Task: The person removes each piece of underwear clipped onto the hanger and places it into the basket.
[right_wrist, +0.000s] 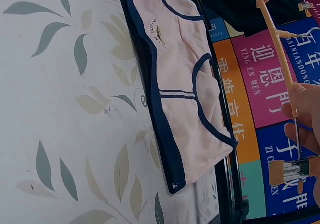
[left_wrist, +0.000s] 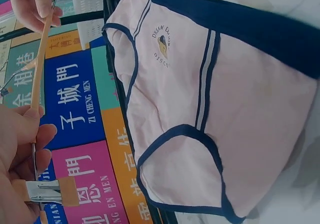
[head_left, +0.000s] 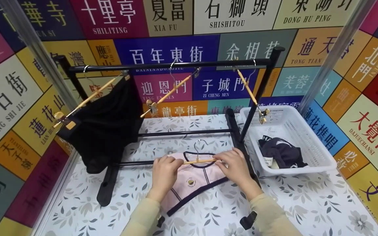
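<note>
Both hands hold up a wooden clip hanger with a metal hook. My left hand grips its left part beside a metal clip with wooden-coloured pads. The right hand grips the other end, near a matching clip. Below the hanger, pale pink underpants with navy trim lie spread on the table. Their wide navy waistband faces the person, and a small round print shows on the front. No fabric sits in the clips visible in the wrist views.
A black garment rack stands behind. Black clothing hangs at its left from a clip hanger; two bare hangers hang farther right. A white plastic basket at the right holds dark folded clothing. The tablecloth is leaf-patterned.
</note>
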### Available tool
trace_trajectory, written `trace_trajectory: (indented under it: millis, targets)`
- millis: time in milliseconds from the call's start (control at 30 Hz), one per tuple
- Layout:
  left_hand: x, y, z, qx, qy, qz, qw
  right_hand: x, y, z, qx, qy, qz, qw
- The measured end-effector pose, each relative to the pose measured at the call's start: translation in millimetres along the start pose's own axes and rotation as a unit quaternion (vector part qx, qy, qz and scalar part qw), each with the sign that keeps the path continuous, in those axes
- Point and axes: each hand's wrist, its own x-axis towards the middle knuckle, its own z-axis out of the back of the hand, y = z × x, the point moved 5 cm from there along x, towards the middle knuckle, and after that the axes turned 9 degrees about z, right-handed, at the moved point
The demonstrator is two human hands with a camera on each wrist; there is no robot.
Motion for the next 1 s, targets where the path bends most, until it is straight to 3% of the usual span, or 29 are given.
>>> trace_trajectory:
  millis: [500, 1000]
  targets:
    - [-7.5, 28.3, 15.0, 0.01, 0.0, 0.066, 0.9978, 1.8, 11.0, -3.5, 0.052, -0.025, 0.042, 0.997]
    - [-14.0, 51.8, 37.2, 0.023, -0.016, 0.107, 0.9939, -8.8, 20.4, -25.6, 0.057, 0.045, 0.016, 0.997]
